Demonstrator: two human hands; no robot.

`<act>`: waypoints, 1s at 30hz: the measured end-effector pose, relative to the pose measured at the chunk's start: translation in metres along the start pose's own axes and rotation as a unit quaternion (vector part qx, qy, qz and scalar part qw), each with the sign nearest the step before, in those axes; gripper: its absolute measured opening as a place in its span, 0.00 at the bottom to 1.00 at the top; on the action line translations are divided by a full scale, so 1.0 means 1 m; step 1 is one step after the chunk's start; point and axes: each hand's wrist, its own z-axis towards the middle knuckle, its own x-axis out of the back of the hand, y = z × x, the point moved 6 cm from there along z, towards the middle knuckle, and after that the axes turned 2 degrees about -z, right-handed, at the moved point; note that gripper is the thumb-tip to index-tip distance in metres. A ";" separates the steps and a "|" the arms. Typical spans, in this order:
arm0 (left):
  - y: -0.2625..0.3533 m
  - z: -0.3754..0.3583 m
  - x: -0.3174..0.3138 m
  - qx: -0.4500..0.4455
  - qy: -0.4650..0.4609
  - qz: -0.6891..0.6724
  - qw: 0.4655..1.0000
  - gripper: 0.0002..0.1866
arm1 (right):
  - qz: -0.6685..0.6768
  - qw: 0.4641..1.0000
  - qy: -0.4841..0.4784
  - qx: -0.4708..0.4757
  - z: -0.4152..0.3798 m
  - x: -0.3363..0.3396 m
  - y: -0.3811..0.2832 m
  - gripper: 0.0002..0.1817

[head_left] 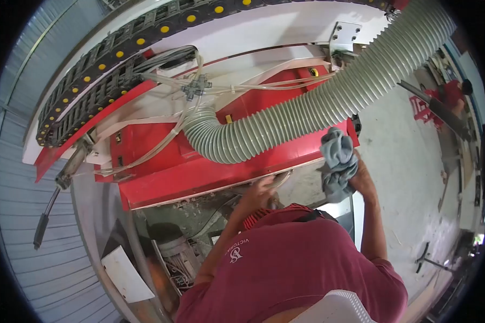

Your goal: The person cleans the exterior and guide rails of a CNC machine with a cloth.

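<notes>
My right hand is closed around a crumpled grey-blue cloth, which bunches up above the fingers beside the right end of the red machine panel. Just below the panel's lower edge is my left hand, its fingers curled by a pale, curved piece that I cannot make out clearly. A ribbed grey hose bends across the front of the panel, above both hands.
Black cable chains arch over the top left. Thin clear tubes meet at a grey connector. A lever with a black grip hangs at left. A motor sits low left, beside a white plate.
</notes>
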 end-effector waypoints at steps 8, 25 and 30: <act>-0.211 -0.102 0.079 0.232 0.205 0.240 0.920 0.22 | 0.036 0.984 -0.161 0.061 0.010 -0.004 -0.122 0.41; -0.375 -0.198 0.045 0.259 0.434 -0.403 0.763 0.15 | -0.622 0.585 -0.188 0.485 0.294 -0.218 -0.099 0.24; -0.396 -0.239 0.038 0.292 0.479 -0.440 0.702 0.15 | -0.700 0.587 -0.197 0.354 0.318 -0.177 -0.085 0.25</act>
